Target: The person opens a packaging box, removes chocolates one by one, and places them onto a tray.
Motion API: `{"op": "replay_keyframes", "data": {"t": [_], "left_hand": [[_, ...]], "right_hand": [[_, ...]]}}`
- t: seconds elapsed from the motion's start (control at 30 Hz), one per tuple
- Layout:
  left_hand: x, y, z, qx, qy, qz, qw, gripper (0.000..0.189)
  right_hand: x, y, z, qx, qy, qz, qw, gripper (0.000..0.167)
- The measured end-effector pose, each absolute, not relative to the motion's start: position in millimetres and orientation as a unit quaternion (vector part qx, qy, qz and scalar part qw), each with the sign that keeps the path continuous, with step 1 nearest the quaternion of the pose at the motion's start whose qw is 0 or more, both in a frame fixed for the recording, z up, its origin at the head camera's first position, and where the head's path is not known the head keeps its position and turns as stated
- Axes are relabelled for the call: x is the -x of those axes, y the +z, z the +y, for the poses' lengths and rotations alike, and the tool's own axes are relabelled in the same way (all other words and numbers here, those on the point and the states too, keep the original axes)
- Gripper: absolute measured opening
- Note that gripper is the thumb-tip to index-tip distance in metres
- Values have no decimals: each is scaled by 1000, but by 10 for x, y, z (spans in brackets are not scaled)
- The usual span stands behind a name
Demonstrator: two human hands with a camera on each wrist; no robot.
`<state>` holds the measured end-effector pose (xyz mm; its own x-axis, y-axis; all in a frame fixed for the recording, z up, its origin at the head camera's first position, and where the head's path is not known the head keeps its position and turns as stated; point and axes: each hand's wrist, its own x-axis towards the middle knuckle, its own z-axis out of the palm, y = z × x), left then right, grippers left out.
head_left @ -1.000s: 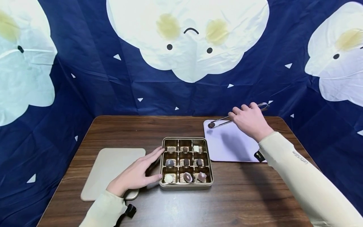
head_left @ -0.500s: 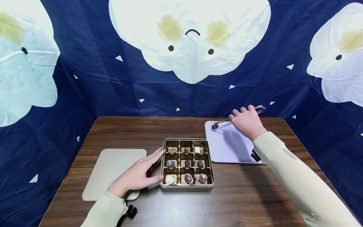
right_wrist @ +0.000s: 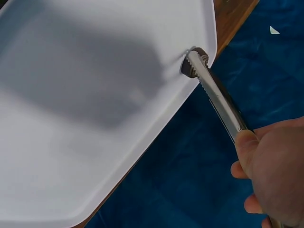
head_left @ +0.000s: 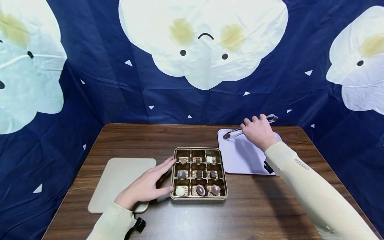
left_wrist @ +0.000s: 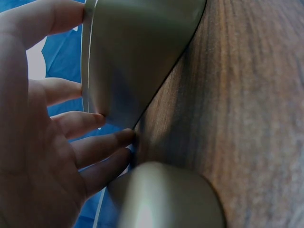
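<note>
My right hand [head_left: 258, 132] grips metal tongs [right_wrist: 218, 99] above the far side of the lilac tray [head_left: 243, 156]. A round dark chocolate [right_wrist: 194, 62] sits between the toothed tong tips, at the tray's far left corner in the head view. My left hand [head_left: 148, 183] touches the left side of a gold tin [head_left: 199, 200] with its fingertips and thumb, fingers extended. The tin's divided insert holds a chocolate in each compartment, among them a white round one [head_left: 180, 191], a pink one [head_left: 215, 190] and a shiny oval one [head_left: 200, 190].
A beige lid-like panel [head_left: 120, 180] lies left of the tin, partly under my left forearm. The wooden table [head_left: 240, 213] ends at a dark blue cloth backdrop [head_left: 168, 96] with white cloud shapes.
My right hand has come slightly lower and left with the tongs, and the chocolate has gone down onto or close to the tray. My left hand stays at the tin.
</note>
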<state>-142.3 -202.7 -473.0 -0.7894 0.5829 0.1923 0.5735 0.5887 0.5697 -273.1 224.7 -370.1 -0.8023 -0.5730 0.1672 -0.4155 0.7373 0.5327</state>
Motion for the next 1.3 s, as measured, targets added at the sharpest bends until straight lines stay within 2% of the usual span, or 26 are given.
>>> {"op": "replay_keyframes", "data": {"t": [0.23,0.43,0.63,0.9,1.3], "left_hand": [[1419,-4737,-2031,-324,315,892,5,92],[1421,-4732,-2030,-319,316,893,7,93],[1425,-4740,-2031,-322,311,894,0,92],[1419,-4729,-2034,-321,316,893,5,94],[1408,-4718,-2030,-321,319,892,7,93]], "right_hand": [[2724,-3718,2225,-262,-232,-922,164,9],[2715,-3676,2229,-249,-234,-928,145,10],[2670,-3627,2273,-248,-237,-930,134,15],[2561,-3537,2321,-259,-217,-925,176,17],[2333,-3338,2260,-319,-182,-890,268,28]]}}
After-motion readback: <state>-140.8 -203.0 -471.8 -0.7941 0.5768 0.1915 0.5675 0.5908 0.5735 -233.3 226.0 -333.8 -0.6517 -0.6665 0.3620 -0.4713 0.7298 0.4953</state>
